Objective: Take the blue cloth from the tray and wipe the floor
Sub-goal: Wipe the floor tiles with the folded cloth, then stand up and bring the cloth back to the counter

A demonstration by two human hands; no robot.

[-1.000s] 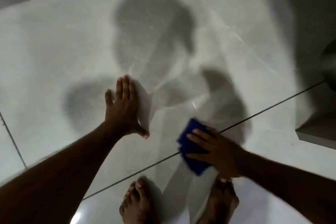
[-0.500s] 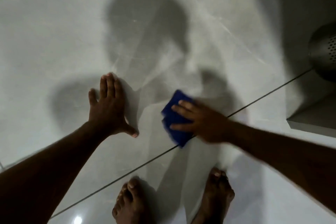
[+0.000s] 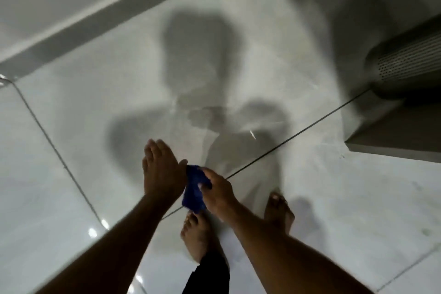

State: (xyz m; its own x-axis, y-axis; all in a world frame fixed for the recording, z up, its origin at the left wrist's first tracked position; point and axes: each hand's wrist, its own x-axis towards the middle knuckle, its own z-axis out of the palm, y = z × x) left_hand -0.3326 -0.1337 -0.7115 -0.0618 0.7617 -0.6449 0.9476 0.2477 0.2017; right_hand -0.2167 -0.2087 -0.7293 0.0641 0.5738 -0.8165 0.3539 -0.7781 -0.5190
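Both hands meet above the grout line (image 3: 281,143): right hand (image 3: 218,194) grips the bunched blue cloth (image 3: 194,192), left hand (image 3: 161,173) flat with fingers extended beside it, probably to refold it between wipes of the floor (image 3: 346,198).

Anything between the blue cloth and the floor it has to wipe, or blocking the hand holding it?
Nothing visible. The right hand grips the blue cloth just above the floor; the left hand sits right beside it, not under it.

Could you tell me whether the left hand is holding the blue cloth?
No, the right hand holds the folded blue cloth; the left hand is beside it, open.
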